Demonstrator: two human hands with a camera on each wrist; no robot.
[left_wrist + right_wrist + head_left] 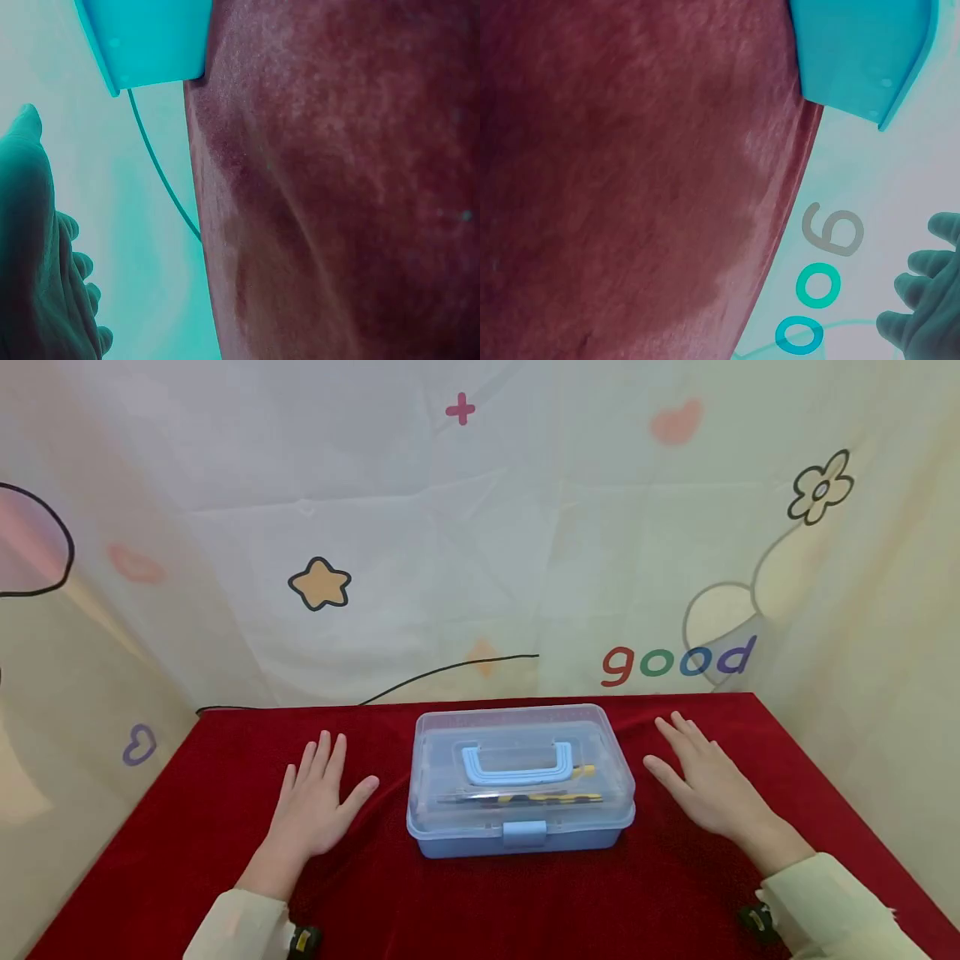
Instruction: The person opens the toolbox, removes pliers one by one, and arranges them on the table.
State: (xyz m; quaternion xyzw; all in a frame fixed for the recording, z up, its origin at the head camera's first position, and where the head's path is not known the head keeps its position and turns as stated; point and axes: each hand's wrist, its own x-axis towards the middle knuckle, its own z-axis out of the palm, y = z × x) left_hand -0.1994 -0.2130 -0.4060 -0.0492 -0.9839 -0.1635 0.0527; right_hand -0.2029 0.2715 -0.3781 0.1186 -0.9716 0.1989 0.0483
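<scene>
A plastic storage box [525, 842] with a pale blue base and a see-through lid stands in the middle of the red cloth, its lid down. On the lid is a blue carry handle [517, 777], and a blue latch [524, 833] sits at the front. Through the lid show yellow-and-black slim items [555, 798], their kind unclear. To the box's left lies my left hand [313, 806], fingers straight, thumb toward the box. My right hand [708, 781] is to its right, also with straight fingers. Neither hand touches the box. Both wrist views show the box's side [154, 37] [859, 52].
Red cloth [360, 902] covers the table. Behind it and along both sides hangs a pale printed curtain [420, 568] with a star, a flower and the word "good". Dark straps [303, 941] are on both wrists below white sleeves [240, 927].
</scene>
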